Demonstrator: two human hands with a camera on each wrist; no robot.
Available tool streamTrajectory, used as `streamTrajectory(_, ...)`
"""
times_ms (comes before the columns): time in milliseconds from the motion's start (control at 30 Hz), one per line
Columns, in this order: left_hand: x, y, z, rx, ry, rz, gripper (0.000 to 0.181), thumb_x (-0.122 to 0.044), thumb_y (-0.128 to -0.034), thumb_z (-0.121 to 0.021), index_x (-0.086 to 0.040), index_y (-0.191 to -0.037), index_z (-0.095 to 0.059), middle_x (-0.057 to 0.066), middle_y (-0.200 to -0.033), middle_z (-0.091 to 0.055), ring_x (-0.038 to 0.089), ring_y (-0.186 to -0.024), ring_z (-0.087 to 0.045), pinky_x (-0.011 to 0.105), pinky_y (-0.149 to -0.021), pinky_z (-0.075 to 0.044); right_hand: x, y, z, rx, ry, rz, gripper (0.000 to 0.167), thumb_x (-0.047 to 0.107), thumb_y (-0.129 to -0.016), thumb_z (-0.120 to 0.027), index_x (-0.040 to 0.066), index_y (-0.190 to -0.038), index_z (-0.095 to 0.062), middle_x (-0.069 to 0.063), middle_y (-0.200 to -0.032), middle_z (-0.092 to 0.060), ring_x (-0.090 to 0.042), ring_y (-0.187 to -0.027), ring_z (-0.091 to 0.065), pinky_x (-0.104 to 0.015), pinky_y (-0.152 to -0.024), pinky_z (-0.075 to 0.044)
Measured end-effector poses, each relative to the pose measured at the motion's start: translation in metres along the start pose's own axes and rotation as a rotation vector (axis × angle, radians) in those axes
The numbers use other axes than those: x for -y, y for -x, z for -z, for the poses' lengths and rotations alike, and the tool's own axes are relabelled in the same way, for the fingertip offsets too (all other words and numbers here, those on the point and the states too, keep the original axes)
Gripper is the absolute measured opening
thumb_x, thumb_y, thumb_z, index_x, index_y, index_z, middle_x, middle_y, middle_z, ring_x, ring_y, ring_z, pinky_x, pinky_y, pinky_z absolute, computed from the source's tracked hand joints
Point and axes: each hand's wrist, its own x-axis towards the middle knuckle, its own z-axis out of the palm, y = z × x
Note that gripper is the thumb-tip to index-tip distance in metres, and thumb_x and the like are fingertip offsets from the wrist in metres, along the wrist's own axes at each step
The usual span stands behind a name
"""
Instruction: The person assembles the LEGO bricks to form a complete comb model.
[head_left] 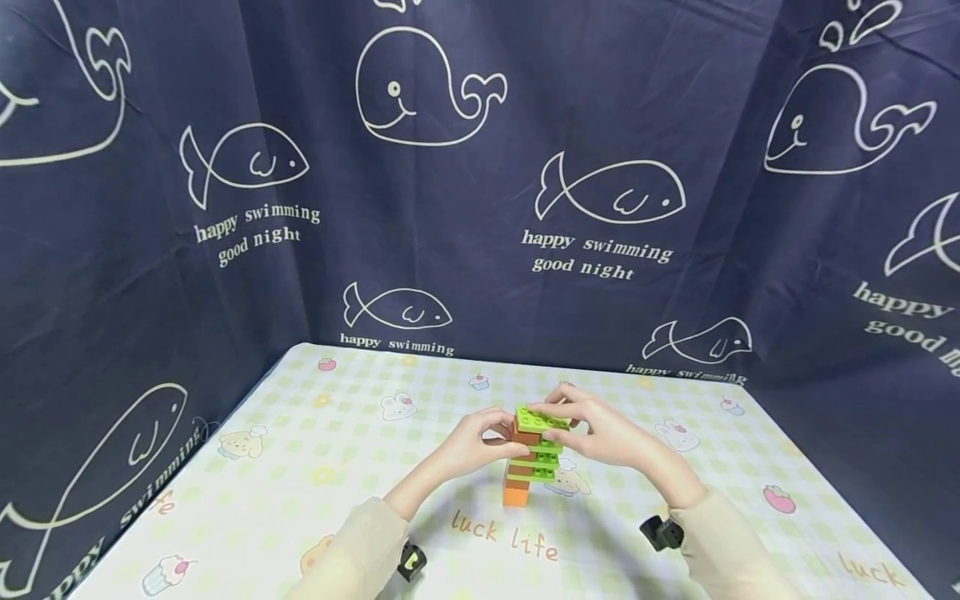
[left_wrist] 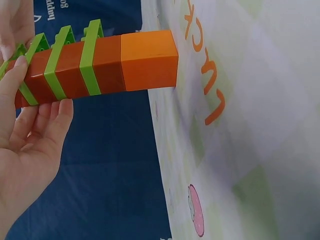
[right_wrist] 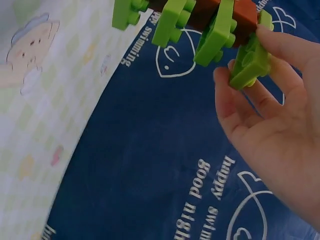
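Observation:
A toy-brick tower stands upright on the table, with an orange brick (head_left: pixel 515 493) at its base. Above that, rust-brown bricks (left_wrist: pixel 71 70) alternate with green plates (left_wrist: pixel 90 57) whose studded ends jut out to the right. My left hand (head_left: pixel 476 443) grips the tower's upper part from the left, thumb on the near side and fingers behind. From the right, my right hand (head_left: pixel 592 425) pinches the top green plate (right_wrist: pixel 250 65) between thumb and fingers. That plate lies over the uppermost brown brick; whether it is fully pressed down I cannot tell.
A pale checked cloth (head_left: pixel 420 500) with cartoon prints covers the table. Dark blue curtains (head_left: pixel 480 208) with white fish and whale drawings hang behind and at both sides. Small black devices (head_left: pixel 662 533) sit by both wrists.

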Motion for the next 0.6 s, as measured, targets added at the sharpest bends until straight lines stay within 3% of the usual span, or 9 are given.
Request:
streamTrajectory(267, -0.0021, -0.0003, 0.0007, -0.008, -0.004, -0.001, 0.024, -0.026, -0.0808, -0.074, -0.015, -0.101, -0.068, -0.001, -0.097, -0.064, 0.011, -0.092, -0.061, 0.019, -0.084, -0.052, 0.0017, 0.0001, -0.0015, -0.014, 0.058, -0.023, 0.036, 0.018, -0.089, -0.064, 0.013, -0.125, -0.061, 0.002, -0.105, -0.055, -0.008, -0.089, -0.054, -0.027, -0.075, -0.051)
streamTrajectory(600, -0.0022, 0.0014, 0.0003, -0.003, -0.022, 0.019, 0.021, -0.027, -0.0813, -0.073, -0.015, -0.097, -0.067, -0.003, -0.096, -0.063, 0.007, -0.092, -0.061, 0.018, -0.084, -0.052, 0.0042, -0.0023, -0.0037, -0.005, 0.057, -0.018, 0.036, 0.015, -0.089, -0.063, 0.012, -0.125, -0.061, 0.002, -0.104, -0.053, -0.006, -0.085, -0.051, -0.024, -0.073, -0.049)
